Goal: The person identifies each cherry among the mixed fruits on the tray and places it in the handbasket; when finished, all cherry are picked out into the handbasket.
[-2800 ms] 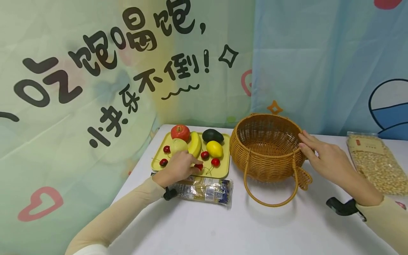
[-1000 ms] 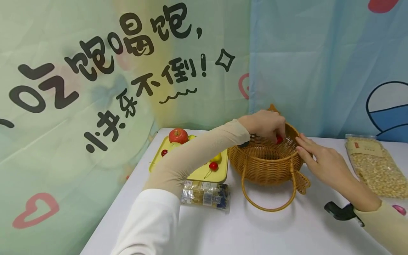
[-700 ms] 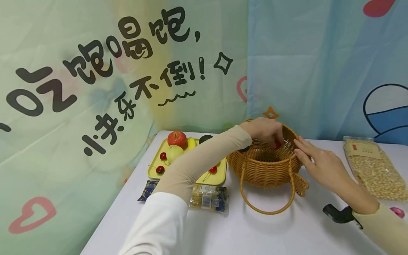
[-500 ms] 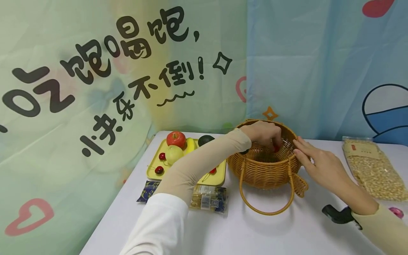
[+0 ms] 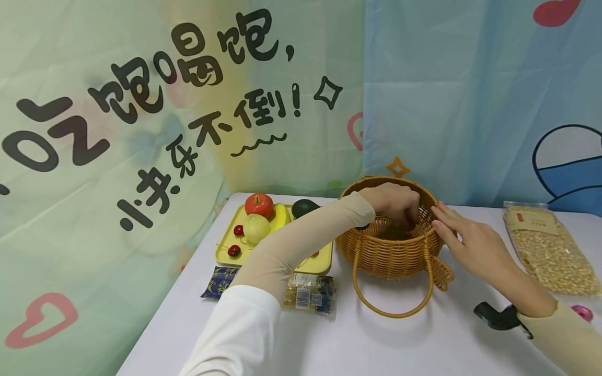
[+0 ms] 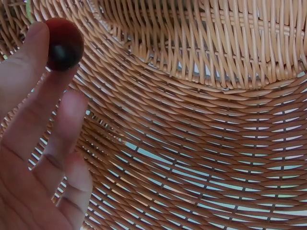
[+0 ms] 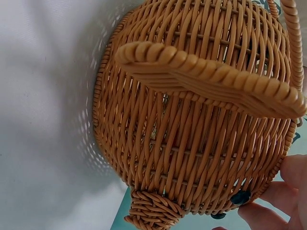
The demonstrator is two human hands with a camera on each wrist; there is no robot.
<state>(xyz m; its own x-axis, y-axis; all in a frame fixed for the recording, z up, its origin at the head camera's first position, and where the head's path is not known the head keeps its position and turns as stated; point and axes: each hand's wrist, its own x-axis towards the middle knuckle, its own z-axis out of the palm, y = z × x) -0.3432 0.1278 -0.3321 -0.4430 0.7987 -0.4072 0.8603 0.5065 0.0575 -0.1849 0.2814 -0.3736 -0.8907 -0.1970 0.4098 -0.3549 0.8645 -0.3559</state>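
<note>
My left hand (image 5: pixel 397 202) reaches down into a round wicker basket (image 5: pixel 392 258). In the left wrist view its thumb and a finger pinch a dark red cherry (image 6: pixel 65 45) above the woven inside, while the other fingers curl loosely. The cherry is hidden by the hand in the head view. My right hand (image 5: pixel 475 240) rests with straight fingers against the basket's right rim. The right wrist view shows its fingertips (image 7: pixel 254 215) at the wicker, beside a small black button. The basket's handle hangs down in front.
A yellow tray (image 5: pixel 221 259) at left bears a red apple (image 5: pixel 259 206), a pale green fruit (image 5: pixel 256 228), a banana (image 5: pixel 280 215), an avocado (image 5: pixel 304 208) and cherries (image 5: pixel 234 250), partly behind my left sleeve. A patterned packet (image 5: pixel 308 293) lies before it. A grain bag (image 5: pixel 550 256) lies right.
My left hand has taken a cherry from the tray, carried it right to the basket and lowered it inside. The right hand has stayed at the rim; the view has shifted slightly.
</note>
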